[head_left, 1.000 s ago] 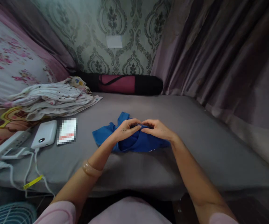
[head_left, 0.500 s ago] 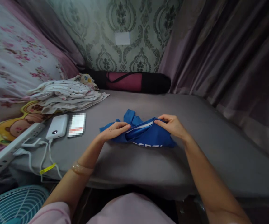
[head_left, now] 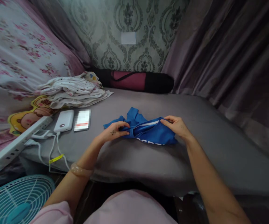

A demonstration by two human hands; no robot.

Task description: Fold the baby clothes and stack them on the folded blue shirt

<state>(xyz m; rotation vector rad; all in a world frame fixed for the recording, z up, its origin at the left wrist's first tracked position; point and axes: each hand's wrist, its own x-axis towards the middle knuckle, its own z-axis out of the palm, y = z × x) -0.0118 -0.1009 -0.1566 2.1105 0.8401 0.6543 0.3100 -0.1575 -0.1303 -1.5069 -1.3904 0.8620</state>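
Note:
A blue shirt with white lettering, partly folded under, lies bunched on the grey bed sheet. Its neckline is spread, showing a white strip inside the collar. My left hand pinches the shirt at the left end of the neckline, thumb and fingers closing on the cloth. At the right end, my right hand grips the collar edge between thumb and fingers. Part of the shirt bunches up behind and to the left, near my left fingers.
On the left are a power strip, a white power bank with cables, and a blurred card. Folded clothes lie behind them. A black and maroon roll bag rests by the wall. A teal fan stands lower left.
My hands have moved apart from the middle of the shirt, opening the neckline and baring the lettering and white inner strip. The view has shifted left, showing more of the fan.

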